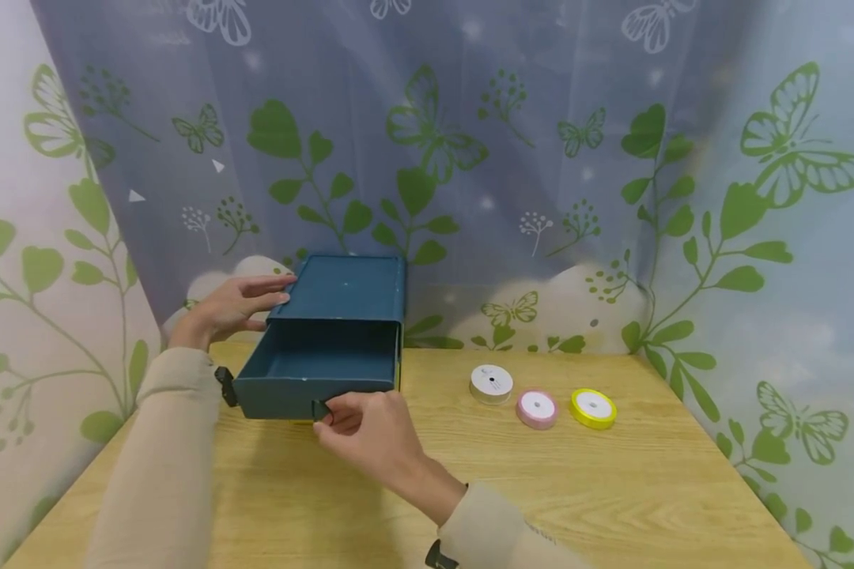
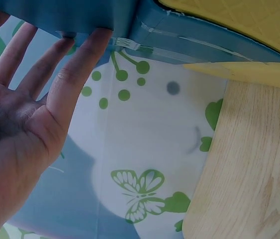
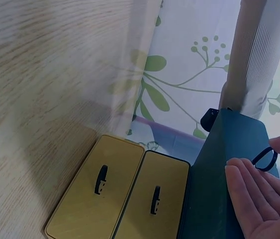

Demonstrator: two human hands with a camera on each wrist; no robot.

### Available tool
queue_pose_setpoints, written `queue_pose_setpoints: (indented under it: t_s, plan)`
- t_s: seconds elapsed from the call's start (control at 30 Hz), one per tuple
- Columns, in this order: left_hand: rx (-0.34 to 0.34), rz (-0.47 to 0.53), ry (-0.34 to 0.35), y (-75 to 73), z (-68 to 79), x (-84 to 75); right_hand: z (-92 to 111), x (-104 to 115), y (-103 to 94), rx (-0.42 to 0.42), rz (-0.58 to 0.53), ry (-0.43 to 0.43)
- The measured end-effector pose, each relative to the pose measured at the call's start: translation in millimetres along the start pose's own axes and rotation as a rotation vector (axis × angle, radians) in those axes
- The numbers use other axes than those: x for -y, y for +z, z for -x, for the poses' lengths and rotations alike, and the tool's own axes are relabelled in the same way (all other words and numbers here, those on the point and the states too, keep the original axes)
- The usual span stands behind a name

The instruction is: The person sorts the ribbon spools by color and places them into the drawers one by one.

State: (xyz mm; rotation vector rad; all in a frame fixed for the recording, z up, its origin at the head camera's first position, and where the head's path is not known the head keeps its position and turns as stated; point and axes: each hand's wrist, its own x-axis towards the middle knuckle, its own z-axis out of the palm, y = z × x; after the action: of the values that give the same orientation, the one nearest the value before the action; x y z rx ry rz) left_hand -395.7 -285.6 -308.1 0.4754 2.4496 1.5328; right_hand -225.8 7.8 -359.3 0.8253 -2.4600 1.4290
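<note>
A dark blue drawer cabinet (image 1: 345, 288) stands at the back left of the table. Its blue top drawer (image 1: 277, 399) is pulled far out, and the inside that shows holds nothing. My right hand (image 1: 377, 435) pinches the black loop handle (image 3: 274, 160) on the drawer front between thumb and fingers. With fingers extended, my left hand (image 1: 231, 308) touches the cabinet's left side near the top; its fingertips meet the blue wall in the left wrist view. Two yellow lower drawers (image 3: 87, 204) with black handles sit closed, as the right wrist view shows.
Right of the cabinet on the wooden table (image 1: 541, 490) lie a white ribbon spool (image 1: 491, 386), a pink-edged spool (image 1: 537, 408) and a yellow-edged spool (image 1: 593, 408). A patterned curtain (image 1: 512, 237) hangs close behind the cabinet and along both sides.
</note>
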Motion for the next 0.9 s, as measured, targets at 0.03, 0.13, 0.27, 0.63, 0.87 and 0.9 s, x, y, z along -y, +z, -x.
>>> queue_pose_setpoints:
  t_s: [0.03, 0.13, 0.27, 0.63, 0.87, 0.9]
  plan:
    - [0.000, -0.001, 0.001, 0.0, 0.1, 0.0, 1.1, 0.7, 0.2, 0.002, 0.002, -0.001]
    - [-0.001, -0.003, 0.002, 0.1, 0.1, -0.4, 3.9, 1.5, 0.4, 0.007, -0.001, -0.006]
    - [-0.002, 0.001, 0.001, 0.1, -0.7, -0.7, 7.4, 1.9, -0.3, 0.013, -0.018, -0.013]
    - [0.000, 0.004, 0.009, 0.3, -1.1, -0.8, 13.6, 3.6, -1.5, 0.032, -0.028, -0.017]
    - [0.000, 0.005, 0.013, 0.5, 0.8, 0.4, 17.6, 5.1, -0.8, 0.042, -0.053, -0.012]
    - [0.000, 0.004, 0.014, 0.3, 1.2, 0.5, 18.2, 5.4, -0.7, 0.043, -0.054, -0.012]
